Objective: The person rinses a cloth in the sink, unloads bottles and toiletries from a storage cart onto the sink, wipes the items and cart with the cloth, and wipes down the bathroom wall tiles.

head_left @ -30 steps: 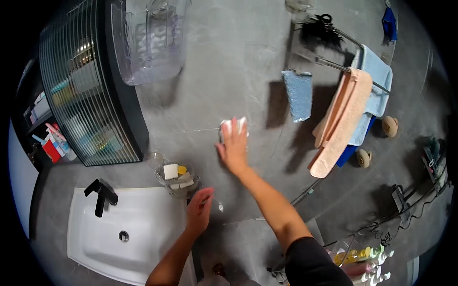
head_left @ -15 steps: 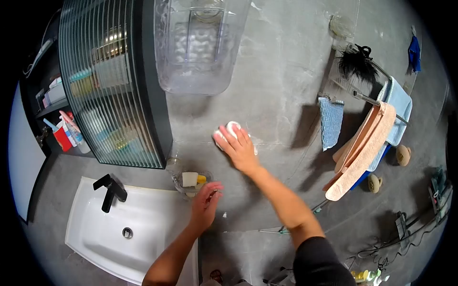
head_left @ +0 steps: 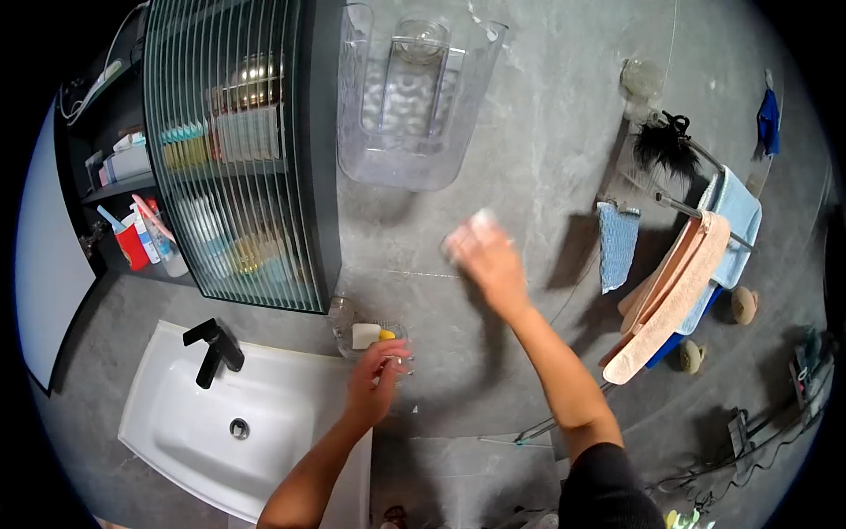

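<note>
My right hand [head_left: 489,262], blurred by motion, presses a white wad [head_left: 482,219] to the grey tiled wall [head_left: 555,132]. The wad looks like a cloth or wipe; most of it is under my fingers. Low on the left, my left hand [head_left: 374,381] hovers with loosely bent fingers, thumb apart, and I see nothing held in it. Just behind its fingertips a clear soap dish [head_left: 342,328] is fixed to the wall. A pale bar of soap [head_left: 366,336] and a small yellow piece [head_left: 387,335] lie in that dish, partly covered by my hand.
A white sink [head_left: 291,423] with a black faucet [head_left: 214,351] lies at left, below a ribbed-glass cabinet [head_left: 238,185]. Above is a clear plastic bin [head_left: 401,167] on the wall. To the right hang a peach towel [head_left: 670,304], blue towels [head_left: 738,212] and a blue cloth [head_left: 619,247].
My right hand has moved right and slightly up along the wall with the white wad. The left hand stays beside the soap dish. The whole view has shifted a little.
</note>
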The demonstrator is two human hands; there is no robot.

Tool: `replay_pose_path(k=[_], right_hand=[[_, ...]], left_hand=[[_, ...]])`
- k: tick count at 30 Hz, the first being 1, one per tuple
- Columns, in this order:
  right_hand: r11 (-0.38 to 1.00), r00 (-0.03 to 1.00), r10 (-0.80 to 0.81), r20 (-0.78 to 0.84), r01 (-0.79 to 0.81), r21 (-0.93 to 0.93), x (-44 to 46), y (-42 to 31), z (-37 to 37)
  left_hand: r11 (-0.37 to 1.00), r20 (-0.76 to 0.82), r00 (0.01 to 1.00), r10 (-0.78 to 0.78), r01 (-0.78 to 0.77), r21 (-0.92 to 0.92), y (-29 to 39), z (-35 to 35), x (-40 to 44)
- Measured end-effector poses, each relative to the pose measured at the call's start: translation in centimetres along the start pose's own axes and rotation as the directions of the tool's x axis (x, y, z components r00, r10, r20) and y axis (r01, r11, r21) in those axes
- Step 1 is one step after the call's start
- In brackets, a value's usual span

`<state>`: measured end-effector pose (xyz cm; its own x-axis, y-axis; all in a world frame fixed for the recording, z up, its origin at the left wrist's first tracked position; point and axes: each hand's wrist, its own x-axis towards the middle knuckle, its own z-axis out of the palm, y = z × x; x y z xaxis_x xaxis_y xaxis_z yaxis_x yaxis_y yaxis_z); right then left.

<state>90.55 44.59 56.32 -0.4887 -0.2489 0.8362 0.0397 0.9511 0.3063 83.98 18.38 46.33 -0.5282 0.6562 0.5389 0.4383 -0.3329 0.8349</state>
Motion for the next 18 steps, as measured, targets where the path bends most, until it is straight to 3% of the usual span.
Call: replay_pose_path(k=[2, 3, 4, 6, 8, 11, 14, 18], right_hand=[[0.964, 0.932, 0.171, -0.319, -0.225, -0.143, 3.7, -0.8, -0.9], [0.992, 0.959, 0.095, -0.266, -0.113, -0.055, 3.2, -1.4, 1.4], [1.000, 0.998, -0.012, -0.068, 0.010, -0.025, 1.6, -2.3, 2.6], [0.992, 0.994, -0.085, 0.075, 0.077, 0.102, -0.5, -3.2, 1.7], [0.997, 0.996, 0.074, 0.041, -0.074, 0.001, -1.7, -2.0, -0.4], [0.974, 0.971, 0.220, -0.089, -0.224, -0.035, -2.2, -1.8, -1.1], [0.967, 0.949, 0.250, -0.193, -0.254, 0.007, -2.2, -1.8, 0.0], [0.967, 0.949, 0.254, -0.187, -0.253, 0.032, -2.6, -1.6, 0.1]], left_hand=[[0.987, 0.003, 0.997, -0.073, 0.072, 0.146, 1.2, -0.4, 1.1], [0.942, -0.005, 0.998, 0.059, -0.054, 0.331, 1.9, -0.3, 1.9], [0.848, 0.014, 0.981, 0.194, -0.175, 0.501, 2.7, 0.3, 3.4], [0.569, 0.112, 0.912, 0.395, -0.338, 0.750, 4.0, 0.8, 5.9], [0.229, 0.246, 0.820, 0.517, -0.410, 0.883, 5.1, 0.8, 8.6], [-0.077, 0.316, 0.809, 0.496, -0.321, 0.944, 4.6, 2.0, 12.6], [-0.210, 0.335, 0.784, 0.523, -0.262, 0.942, 2.2, 2.7, 14.2], [-0.110, 0.299, 0.770, 0.564, -0.288, 0.951, 3.1, 3.8, 14.6]])
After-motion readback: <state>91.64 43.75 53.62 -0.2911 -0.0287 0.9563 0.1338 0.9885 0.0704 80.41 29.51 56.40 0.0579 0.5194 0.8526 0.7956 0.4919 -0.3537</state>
